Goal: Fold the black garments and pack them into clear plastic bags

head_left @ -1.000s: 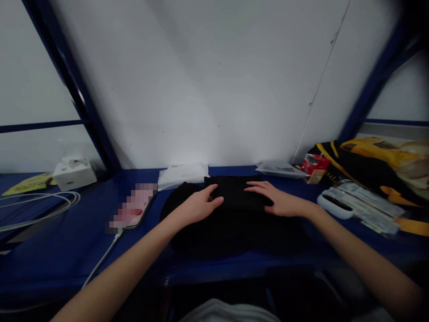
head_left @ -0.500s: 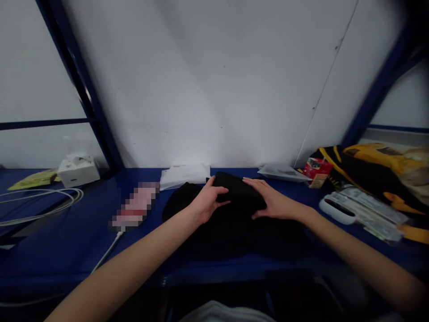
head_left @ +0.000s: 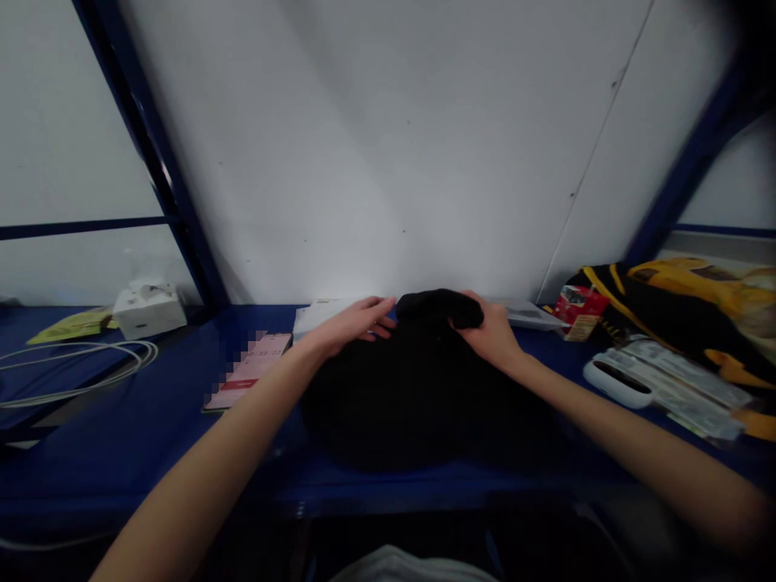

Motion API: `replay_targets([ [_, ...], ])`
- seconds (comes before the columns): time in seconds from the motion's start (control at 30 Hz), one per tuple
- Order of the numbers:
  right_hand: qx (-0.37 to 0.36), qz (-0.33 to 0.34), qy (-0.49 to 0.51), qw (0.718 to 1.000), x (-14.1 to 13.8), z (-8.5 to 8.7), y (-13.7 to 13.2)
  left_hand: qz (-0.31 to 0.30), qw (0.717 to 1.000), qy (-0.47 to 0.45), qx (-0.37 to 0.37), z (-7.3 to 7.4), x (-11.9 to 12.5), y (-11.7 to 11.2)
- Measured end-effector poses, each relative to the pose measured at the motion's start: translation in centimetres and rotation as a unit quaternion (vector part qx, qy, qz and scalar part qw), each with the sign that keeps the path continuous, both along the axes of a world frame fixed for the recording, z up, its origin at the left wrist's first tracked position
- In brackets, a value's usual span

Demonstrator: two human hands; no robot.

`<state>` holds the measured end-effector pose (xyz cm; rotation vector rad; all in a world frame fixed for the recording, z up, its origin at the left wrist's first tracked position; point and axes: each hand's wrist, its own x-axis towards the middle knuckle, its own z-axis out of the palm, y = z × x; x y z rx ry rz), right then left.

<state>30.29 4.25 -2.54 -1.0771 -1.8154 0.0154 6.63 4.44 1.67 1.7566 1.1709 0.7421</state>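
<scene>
we rest left hand (head_left: 355, 319) open, fingers (head_left: 381, 305) against black cloth (head_left: 424, 396) | right hand (head_left: 492, 333) curls, gripping its bunched top | cloth sits mid-desk (head_left: 121, 453), by far edge | even pressure keeps folds neat

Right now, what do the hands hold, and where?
The right hand grips the soft black cloth at its bunched far edge; the left hand touches that edge, grip unclear.

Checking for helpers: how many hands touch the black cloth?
2, both on the black cloth: the left hand at its edge, the right hand on its raised fold. No others visible.
</scene>
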Motion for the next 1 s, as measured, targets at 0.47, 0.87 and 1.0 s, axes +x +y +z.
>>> replay_targets([
  [0.47,0.018,-0.113,0.125,0.986,2.6,-1.1,2.3,0.168,0.827,0.504,0.183,-4.2,-7.9,6.1],
  [0.87,0.042,-0.139,0.104,0.984,2.4,-0.8,1.5,0.184,0.794,0.462,0.349,-2.3,-6.5,4.5],
  [1.0,0.081,-0.166,0.119,0.976,2.9,-0.5,1.4,0.080,0.796,0.447,0.401,-1.6,-4.4,2.9],
])
